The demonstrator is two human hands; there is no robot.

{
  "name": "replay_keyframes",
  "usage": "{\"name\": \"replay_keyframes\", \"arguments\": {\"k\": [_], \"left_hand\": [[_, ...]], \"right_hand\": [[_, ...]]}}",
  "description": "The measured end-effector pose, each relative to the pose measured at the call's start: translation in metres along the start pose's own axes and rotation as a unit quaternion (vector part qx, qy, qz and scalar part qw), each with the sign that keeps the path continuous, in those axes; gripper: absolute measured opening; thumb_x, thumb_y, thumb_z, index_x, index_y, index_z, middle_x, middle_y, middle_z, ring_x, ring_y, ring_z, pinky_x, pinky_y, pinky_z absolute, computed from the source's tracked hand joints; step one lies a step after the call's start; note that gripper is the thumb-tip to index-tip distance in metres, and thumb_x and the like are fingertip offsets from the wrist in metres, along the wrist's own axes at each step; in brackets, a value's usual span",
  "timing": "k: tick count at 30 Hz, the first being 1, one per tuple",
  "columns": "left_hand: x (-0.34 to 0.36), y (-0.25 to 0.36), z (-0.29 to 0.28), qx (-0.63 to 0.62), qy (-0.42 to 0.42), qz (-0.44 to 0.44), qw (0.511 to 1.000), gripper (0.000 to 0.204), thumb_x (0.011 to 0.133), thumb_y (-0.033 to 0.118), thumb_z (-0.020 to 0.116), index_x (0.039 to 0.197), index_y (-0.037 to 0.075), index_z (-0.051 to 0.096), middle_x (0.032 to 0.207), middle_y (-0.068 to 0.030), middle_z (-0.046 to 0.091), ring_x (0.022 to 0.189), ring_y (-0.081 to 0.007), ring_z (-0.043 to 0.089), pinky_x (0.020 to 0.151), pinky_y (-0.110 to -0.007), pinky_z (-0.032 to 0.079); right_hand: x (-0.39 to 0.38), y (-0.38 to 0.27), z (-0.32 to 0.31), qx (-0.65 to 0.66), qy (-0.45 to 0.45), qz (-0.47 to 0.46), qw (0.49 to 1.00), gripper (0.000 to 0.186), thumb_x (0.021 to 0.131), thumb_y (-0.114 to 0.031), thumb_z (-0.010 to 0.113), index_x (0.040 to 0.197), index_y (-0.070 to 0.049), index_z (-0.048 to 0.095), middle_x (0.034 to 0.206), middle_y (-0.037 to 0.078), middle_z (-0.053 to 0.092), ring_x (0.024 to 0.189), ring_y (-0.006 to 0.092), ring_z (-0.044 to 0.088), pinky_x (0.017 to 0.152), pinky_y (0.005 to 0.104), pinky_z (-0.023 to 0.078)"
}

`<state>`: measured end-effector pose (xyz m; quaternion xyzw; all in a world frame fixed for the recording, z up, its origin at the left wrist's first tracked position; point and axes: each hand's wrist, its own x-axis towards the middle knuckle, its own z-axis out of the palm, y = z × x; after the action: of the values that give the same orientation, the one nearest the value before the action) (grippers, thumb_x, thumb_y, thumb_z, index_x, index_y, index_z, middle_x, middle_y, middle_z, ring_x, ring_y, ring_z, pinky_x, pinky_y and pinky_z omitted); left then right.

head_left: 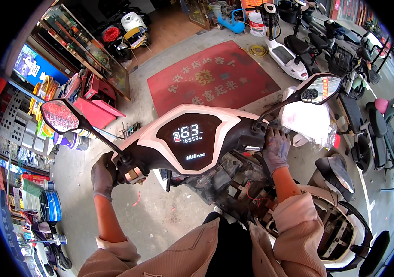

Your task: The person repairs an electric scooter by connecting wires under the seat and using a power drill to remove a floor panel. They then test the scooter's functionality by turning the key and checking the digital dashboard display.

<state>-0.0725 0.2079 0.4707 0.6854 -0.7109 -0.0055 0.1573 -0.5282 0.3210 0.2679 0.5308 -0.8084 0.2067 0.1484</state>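
Note:
Both my hands wear grey, stained gloves and grip the ends of an electric scooter's handlebar (139, 159). My left hand (103, 174) is closed round the left handlebar grip, just outside the switch block (134, 175). Round the right handlebar grip my right hand (276, 150) is wrapped; the grips themselves are mostly hidden. Between them sits the pale pink front cowl with a lit dark dashboard display (190, 140). A left mirror (60, 115) and a right mirror (318, 89) stick out on stalks. Below the bar, the scooter's opened body (238, 182) shows dark parts and red wires.
A red mat (210, 76) lies ahead before a shop doorway. Parked scooters (294, 55) line the right side. To the left stand a red tool cabinet (97, 99) and shelves of goods. A blue air compressor (230, 21) is at the back. A scooter seat (335, 175) rests at right.

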Motion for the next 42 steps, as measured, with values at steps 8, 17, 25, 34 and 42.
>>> {"name": "replay_keyframes", "arguments": {"k": [8, 17, 25, 34, 42], "left_hand": [[-0.003, -0.012, -0.001, 0.008, 0.02, -0.016, 1.0, 0.024, 0.087, 0.009, 0.056, 0.108, 0.008, 0.067, 0.102, -0.0152, 0.07, 0.099, -0.0325, 0.067, 0.083, -0.039, 0.051], [0.013, -0.037, 0.0, -0.304, -0.016, -0.002, 0.953, 0.025, 0.097, 0.013, 0.052, 0.112, -0.004, 0.063, 0.101, -0.009, 0.069, 0.092, -0.0148, 0.061, 0.086, -0.031, 0.048], [-0.009, -0.042, -0.041, -0.133, -0.135, 0.175, 0.966, 0.058, 0.084, 0.024, 0.073, 0.132, 0.001, 0.049, 0.123, -0.0221, 0.06, 0.119, -0.0313, 0.056, 0.1, -0.038, 0.042], [-0.019, -0.019, -0.03, 0.167, -0.148, 0.219, 0.95, 0.085, 0.067, 0.033, 0.079, 0.138, 0.007, 0.041, 0.138, -0.02, 0.045, 0.133, -0.0351, 0.039, 0.112, -0.043, 0.028], [-0.018, -0.014, -0.024, 0.136, -0.133, 0.224, 0.956, 0.079, 0.067, 0.027, 0.079, 0.134, 0.004, 0.044, 0.134, -0.0185, 0.049, 0.127, -0.0366, 0.043, 0.108, -0.043, 0.035]], "right_hand": [[0.002, -0.004, 0.004, -0.004, 0.009, 0.001, 1.0, 0.029, 0.082, -0.017, 0.056, 0.11, -0.01, 0.061, 0.105, 0.011, 0.063, 0.104, 0.0302, 0.057, 0.091, 0.0466, 0.043], [0.001, -0.004, 0.005, 0.003, 0.022, 0.014, 1.0, 0.026, 0.081, -0.016, 0.058, 0.106, -0.008, 0.061, 0.105, 0.011, 0.064, 0.105, 0.0304, 0.058, 0.087, 0.0465, 0.044], [0.001, -0.003, 0.005, 0.003, -0.013, 0.032, 0.999, 0.032, 0.083, -0.02, 0.058, 0.113, -0.008, 0.06, 0.111, 0.012, 0.063, 0.113, 0.0321, 0.056, 0.091, 0.0475, 0.044], [0.0, 0.005, 0.017, -0.028, 0.035, -0.008, 0.999, 0.036, 0.076, -0.02, 0.062, 0.11, -0.01, 0.061, 0.106, 0.011, 0.063, 0.108, 0.0314, 0.058, 0.088, 0.0457, 0.044], [0.003, 0.003, 0.007, -0.007, 0.009, 0.002, 1.0, 0.03, 0.075, -0.017, 0.063, 0.105, -0.011, 0.061, 0.102, 0.01, 0.064, 0.099, 0.0305, 0.059, 0.084, 0.0456, 0.045]]}}
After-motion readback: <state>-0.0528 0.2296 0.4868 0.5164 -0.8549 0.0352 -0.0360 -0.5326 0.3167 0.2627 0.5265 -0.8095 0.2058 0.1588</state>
